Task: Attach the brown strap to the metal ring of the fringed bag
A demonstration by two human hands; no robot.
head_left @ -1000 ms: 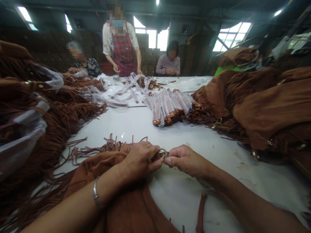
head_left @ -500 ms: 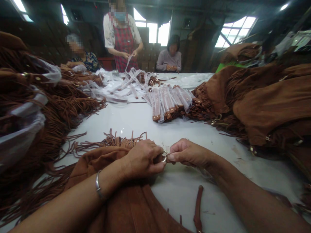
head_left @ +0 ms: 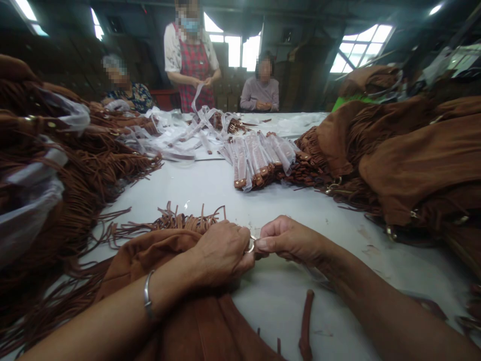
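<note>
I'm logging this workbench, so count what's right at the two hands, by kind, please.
Metal rings: 1, pinched between left hand and right hand
Brown fringed suede pieces under the hands: 1
Loose brown straps near the table edge: 1
Bracelets: 1
Total: 4

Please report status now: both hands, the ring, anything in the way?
Left hand and right hand both pinch metal ring on brown fringed bag. Loose strap lies near.

A small metal ring (head_left: 251, 245) on a brown fringed suede bag (head_left: 176, 250).
</note>
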